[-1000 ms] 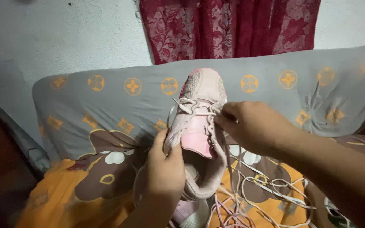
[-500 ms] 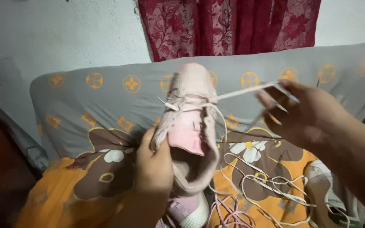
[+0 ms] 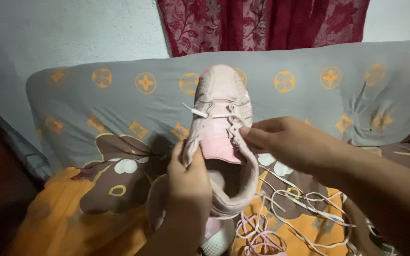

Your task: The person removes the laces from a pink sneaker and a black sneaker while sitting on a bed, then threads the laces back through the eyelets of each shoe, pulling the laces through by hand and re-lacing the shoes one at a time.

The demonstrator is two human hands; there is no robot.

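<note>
Two hands are showing: the left hand [image 3: 189,179] is gripping one pale pink sneaker [image 3: 221,142] and the right hand [image 3: 281,141] is pinching at its eyelets. A second shoe [image 3: 217,237] is peeking out below the held one, making two shoes in all. One grey patterned pillow [image 3: 119,99] is lying behind, one red curtain [image 3: 262,23] is hanging above, and a tangle of loose laces [image 3: 285,213], too knotted to count, is lying on one orange sheet [image 3: 58,223].

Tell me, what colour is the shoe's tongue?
Pink, on a paler pinkish shoe; tongue clearest in the head view.
</note>
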